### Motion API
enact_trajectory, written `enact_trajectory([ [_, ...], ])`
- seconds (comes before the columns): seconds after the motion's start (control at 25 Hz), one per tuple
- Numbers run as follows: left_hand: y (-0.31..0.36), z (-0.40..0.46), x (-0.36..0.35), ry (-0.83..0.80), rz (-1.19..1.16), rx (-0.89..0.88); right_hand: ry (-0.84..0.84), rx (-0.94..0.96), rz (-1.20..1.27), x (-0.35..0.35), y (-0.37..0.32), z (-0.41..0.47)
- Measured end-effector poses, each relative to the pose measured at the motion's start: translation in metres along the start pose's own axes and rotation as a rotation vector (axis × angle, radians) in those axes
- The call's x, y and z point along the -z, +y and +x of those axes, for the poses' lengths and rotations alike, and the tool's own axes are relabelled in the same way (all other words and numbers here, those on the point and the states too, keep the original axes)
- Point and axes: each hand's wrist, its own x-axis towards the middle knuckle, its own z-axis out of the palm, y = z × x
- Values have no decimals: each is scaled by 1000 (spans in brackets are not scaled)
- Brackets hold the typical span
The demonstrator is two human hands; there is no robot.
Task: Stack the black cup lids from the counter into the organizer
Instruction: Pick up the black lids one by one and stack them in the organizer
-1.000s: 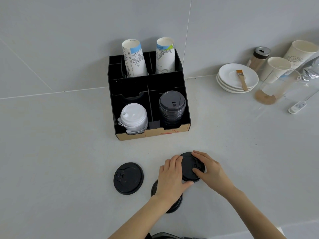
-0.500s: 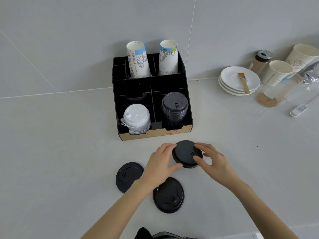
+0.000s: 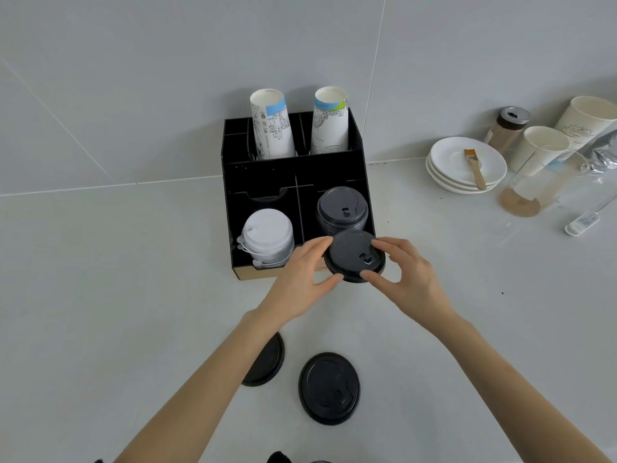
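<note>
I hold a black cup lid [image 3: 352, 253] in the air between both hands, just in front of the black organizer [image 3: 260, 175]. My left hand [image 3: 302, 279] pinches its left rim and my right hand [image 3: 405, 275] pinches its right rim. Right behind it, a stack of black lids [image 3: 342, 207] fills the organizer's front right compartment. White lids [image 3: 267, 233] fill the front left one. Two more black lids lie on the counter near me: one [image 3: 329, 387] in full view, the other [image 3: 267, 360] partly hidden under my left forearm.
Two printed paper cup stacks [image 3: 272, 125] stand in the organizer's back compartments. At the right are stacked white saucers [image 3: 467, 165] with a brush [image 3: 474, 168], paper cups [image 3: 541, 148], a shaker jar [image 3: 507, 128], a foil bag and a small white thermometer [image 3: 582, 222].
Both hands lifted one black lid off the counter and carried it away from me, up to the organizer's front right compartment. The two other lids stayed in place.
</note>
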Motion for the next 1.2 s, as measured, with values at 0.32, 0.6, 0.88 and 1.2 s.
enact_trajectory([
  [0.32, -1, 38, 24, -20, 43, 0, 64, 14, -49, 4, -17, 36],
  [0.6, -5, 40, 25, -63, 3, -17, 51, 6, -66, 7, -15, 34],
  [0.88, 0, 40, 29, -79, 19, -36, 61, -5, -53, 7, -14, 31],
  [1.2, 1, 44, 33, -42, 22, -56, 74, -10, -44, 8, -18, 36],
])
